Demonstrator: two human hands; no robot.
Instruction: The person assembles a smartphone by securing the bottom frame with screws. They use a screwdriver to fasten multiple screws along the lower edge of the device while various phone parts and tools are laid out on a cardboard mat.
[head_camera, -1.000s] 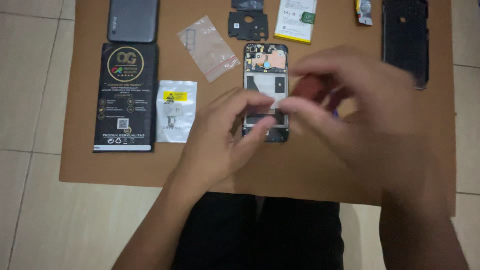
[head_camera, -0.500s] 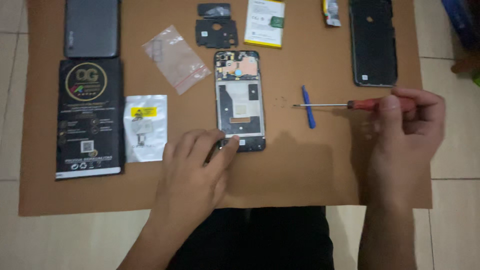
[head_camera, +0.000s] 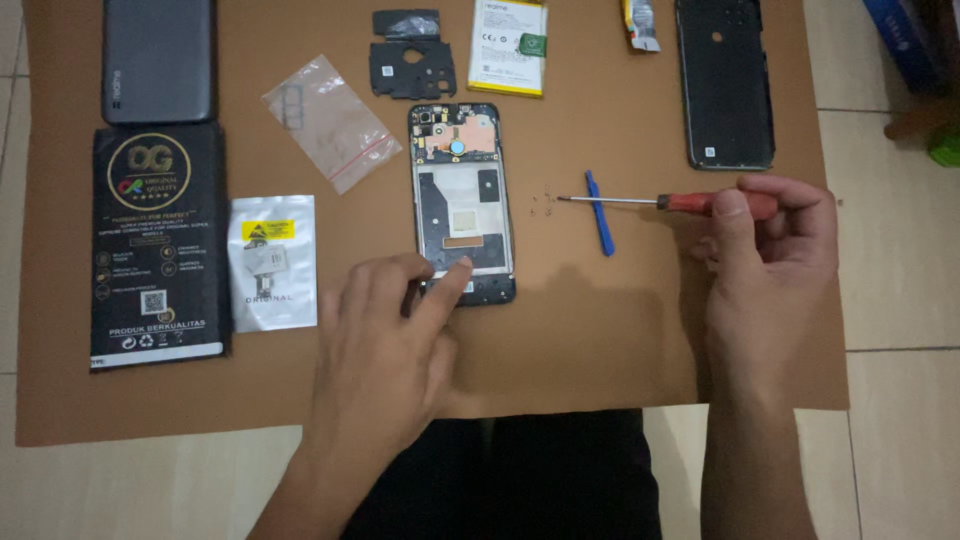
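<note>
A floor of pale cream square tiles (head_camera: 900, 290) with thin grey grout lines fills the edges of the view. A large flat sheet of brown cardboard (head_camera: 590, 340) lies on it as the work surface. The light is dim and warm, casting soft shadows. A blue box (head_camera: 905, 40) sits at the upper right corner.

A red-handled screwdriver (head_camera: 700, 203) with a silver shaft lies beside a blue plastic stick (head_camera: 600, 212) on the brown mat (head_camera: 600, 340). Far left, a grey cover (head_camera: 158, 60); near it, a black box (head_camera: 158, 245) with gold print. The open phone (head_camera: 462, 200) shows copper and black.
</note>
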